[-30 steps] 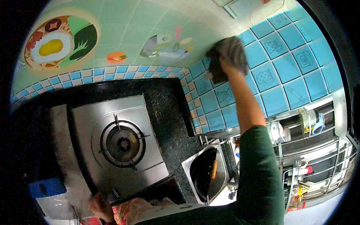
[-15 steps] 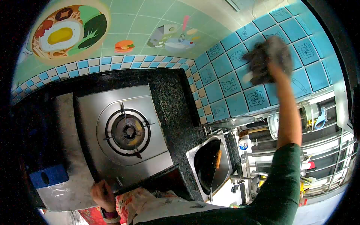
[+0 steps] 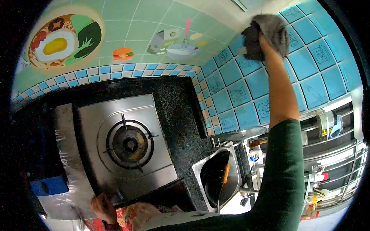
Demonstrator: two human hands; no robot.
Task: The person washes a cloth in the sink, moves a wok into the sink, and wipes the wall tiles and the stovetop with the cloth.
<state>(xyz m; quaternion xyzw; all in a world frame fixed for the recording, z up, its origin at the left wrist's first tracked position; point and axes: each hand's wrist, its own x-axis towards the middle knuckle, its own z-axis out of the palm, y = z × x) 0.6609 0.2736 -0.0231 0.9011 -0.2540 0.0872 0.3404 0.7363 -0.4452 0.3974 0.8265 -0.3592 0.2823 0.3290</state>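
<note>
My right hand (image 3: 266,44) reaches up to the wall and is closed on a dark grey cloth (image 3: 274,30), which drapes over its fingers and hides most of them. The cloth lies against the blue tiles (image 3: 257,82), near the corner with the green tiled wall (image 3: 131,27). Down at the lower left, my left hand (image 3: 103,208) is curled beside the front edge of the gas stove (image 3: 129,144), near its knob (image 3: 120,194). Nothing shows in that hand.
A black pan (image 3: 216,177) with a wooden handle lies in the steel sink (image 3: 198,167). A blue box-like object (image 3: 49,186) rests on the left counter. Along the window, a metal rack (image 3: 348,154) holds bottles and utensils. Black granite counter (image 3: 175,111) surrounds the stove.
My right hand has moved the cloth up and to the left along the blue tiles, toward the corner. My left hand stays near the stove's front edge. The view has shifted slightly.
</note>
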